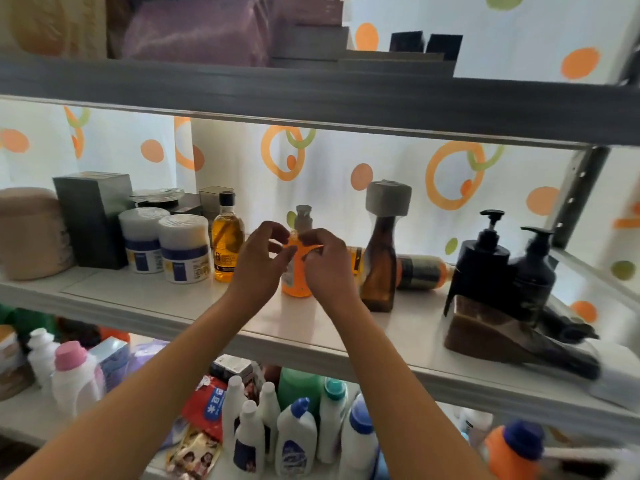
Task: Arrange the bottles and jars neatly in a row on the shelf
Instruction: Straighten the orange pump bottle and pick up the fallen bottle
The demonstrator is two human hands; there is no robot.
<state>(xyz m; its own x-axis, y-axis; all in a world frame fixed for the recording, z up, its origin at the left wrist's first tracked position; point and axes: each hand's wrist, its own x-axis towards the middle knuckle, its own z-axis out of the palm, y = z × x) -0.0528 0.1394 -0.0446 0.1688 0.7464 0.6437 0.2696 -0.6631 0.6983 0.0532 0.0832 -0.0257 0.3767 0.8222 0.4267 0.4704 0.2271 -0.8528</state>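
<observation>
Both hands, left hand (258,258) and right hand (325,263), hover half-curled around the orange pump bottle (296,271) mid-shelf (173,299), holding nothing firmly (contact unclear). Next: stand the fallen bottle (420,271) upright.

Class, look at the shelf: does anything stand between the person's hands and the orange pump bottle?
Nothing visible does. Both the left hand and right hand are already at the orange pump bottle, fingers curled in front of it.

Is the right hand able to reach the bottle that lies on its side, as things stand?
Probably not directly: the tall brown bottle stands in front of the lying bottle, between it and the right hand.
</observation>
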